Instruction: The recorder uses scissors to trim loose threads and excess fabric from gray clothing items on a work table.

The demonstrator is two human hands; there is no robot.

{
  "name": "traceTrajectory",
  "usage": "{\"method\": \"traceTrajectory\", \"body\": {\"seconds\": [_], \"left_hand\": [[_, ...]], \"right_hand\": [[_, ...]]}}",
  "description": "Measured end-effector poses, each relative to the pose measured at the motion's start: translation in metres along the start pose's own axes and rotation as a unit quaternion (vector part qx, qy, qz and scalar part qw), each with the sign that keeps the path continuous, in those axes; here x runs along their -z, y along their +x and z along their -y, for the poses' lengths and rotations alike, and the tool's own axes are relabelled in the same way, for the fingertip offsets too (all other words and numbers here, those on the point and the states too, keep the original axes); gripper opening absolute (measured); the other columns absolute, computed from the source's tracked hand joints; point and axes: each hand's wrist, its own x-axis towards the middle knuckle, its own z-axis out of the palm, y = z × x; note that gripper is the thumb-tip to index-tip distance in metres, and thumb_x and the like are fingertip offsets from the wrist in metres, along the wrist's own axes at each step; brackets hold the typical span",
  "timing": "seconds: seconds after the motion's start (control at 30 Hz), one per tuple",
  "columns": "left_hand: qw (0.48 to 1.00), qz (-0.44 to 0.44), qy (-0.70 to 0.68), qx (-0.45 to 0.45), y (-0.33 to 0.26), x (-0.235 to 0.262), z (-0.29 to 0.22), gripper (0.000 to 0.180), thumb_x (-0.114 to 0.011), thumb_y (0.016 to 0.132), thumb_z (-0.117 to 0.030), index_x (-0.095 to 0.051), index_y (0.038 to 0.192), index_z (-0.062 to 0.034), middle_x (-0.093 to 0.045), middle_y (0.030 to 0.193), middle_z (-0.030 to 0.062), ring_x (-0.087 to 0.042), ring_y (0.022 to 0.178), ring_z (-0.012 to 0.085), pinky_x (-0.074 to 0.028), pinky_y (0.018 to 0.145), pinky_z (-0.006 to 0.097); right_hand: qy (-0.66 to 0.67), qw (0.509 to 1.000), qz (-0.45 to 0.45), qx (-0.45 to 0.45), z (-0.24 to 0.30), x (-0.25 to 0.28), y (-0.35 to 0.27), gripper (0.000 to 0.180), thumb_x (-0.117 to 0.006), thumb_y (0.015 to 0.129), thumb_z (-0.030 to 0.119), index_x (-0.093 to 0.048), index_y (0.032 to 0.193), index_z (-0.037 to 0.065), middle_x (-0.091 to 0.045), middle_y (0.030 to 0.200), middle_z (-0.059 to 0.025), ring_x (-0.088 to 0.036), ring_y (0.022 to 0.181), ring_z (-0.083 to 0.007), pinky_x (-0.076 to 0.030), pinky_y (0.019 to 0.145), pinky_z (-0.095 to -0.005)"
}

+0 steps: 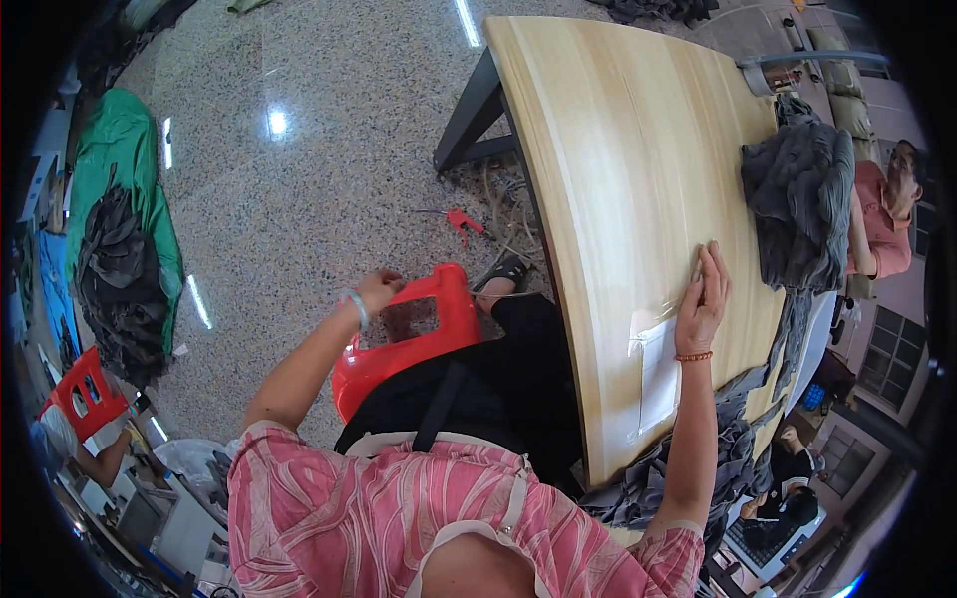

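Fingers of the right hand lie extended and close together, the palm turned down on the pale wood-grained tabletop, with no object in their grasp. Beside this hand, toward the wearer, a white sheet is set on the same surface under what appears to be clear film; whether it bears print cannot be made out. The left hand is at the upper left corner of a red plastic chair, left of the tabletop, its fingers bent and drawn together; whether they grip the rim or pinch something small cannot be told. A bluish bangle rings the left wrist, a reddish beaded bracelet the right. Dark grey fabric is piled at the tabletop's far right edge, and a second grey heap lies near the right forearm. Beyond the pile is a co-worker in a salmon shirt. On the speckled floor rest a red tool with a thin nozzle, near the table leg, and, at far left, green sheeting bearing dark cloth.
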Motion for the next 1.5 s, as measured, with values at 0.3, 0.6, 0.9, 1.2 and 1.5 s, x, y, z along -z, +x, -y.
{"method": "traceTrajectory", "body": {"seconds": [0.3, 0.6, 0.9, 1.2, 1.5], "left_hand": [[0.916, 0.236, 0.310, -0.102, 0.063, -0.149, -0.074, 0.063, -0.068, 0.082, -0.034, -0.051, 0.136, -0.0085, -0.054, 0.136, 0.0203, -0.052, 0.126, 0.0348, -0.045, 0.104, 0.044], [0.871, 0.193, 0.390, -0.228, 0.118, -0.283, -0.160, 0.024, -0.057, 0.087, -0.025, -0.071, 0.103, -0.0130, -0.070, 0.100, 0.0195, -0.067, 0.100, 0.0325, -0.054, 0.089, 0.044], [0.857, 0.158, 0.212, -0.442, 0.166, -0.367, -0.323, 0.025, -0.057, 0.088, -0.026, -0.071, 0.103, -0.0116, -0.070, 0.100, 0.0200, -0.068, 0.100, 0.0327, -0.054, 0.087, 0.043], [0.873, 0.130, 0.105, -0.458, 0.201, -0.360, -0.267, 0.026, -0.057, 0.089, -0.026, -0.071, 0.103, -0.0102, -0.070, 0.099, 0.0204, -0.068, 0.099, 0.0329, -0.054, 0.086, 0.042], [0.867, 0.054, 0.005, -0.495, 0.220, -0.294, -0.245, 0.026, -0.057, 0.089, -0.026, -0.071, 0.103, -0.0088, -0.070, 0.099, 0.0209, -0.068, 0.099, 0.0331, -0.054, 0.084, 0.041]], "right_hand": [[-0.004, 1.000, 0.002, -0.027, -0.001, -0.001, 0.000, 0.043, -0.043, 0.088, -0.002, -0.059, 0.128, 0.003, -0.053, 0.140, -0.0139, -0.046, 0.130, -0.0311, -0.034, 0.111, -0.0399], [0.007, 0.999, 0.003, -0.054, 0.000, 0.007, 0.001, 0.045, -0.042, 0.083, -0.007, -0.060, 0.123, 0.000, -0.053, 0.136, -0.0215, -0.049, 0.127, -0.0360, -0.036, 0.109, -0.0435], [0.005, 0.998, 0.010, -0.070, 0.010, 0.005, 0.012, 0.037, -0.055, 0.080, -0.008, -0.063, 0.116, -0.001, -0.057, 0.133, -0.0204, -0.050, 0.126, -0.0394, -0.038, 0.106, -0.0452], [0.021, 0.995, 0.013, -0.092, 0.007, 0.009, 0.017, 0.039, -0.055, 0.077, -0.008, -0.064, 0.114, 0.001, -0.058, 0.133, -0.0187, -0.049, 0.128, -0.0383, -0.036, 0.109, -0.0454], [0.027, 0.996, -0.007, -0.083, 0.008, 0.009, 0.010, 0.037, -0.056, 0.080, -0.006, -0.064, 0.115, 0.002, -0.058, 0.133, -0.0169, -0.049, 0.128, -0.0359, -0.037, 0.107, -0.0445]]}}
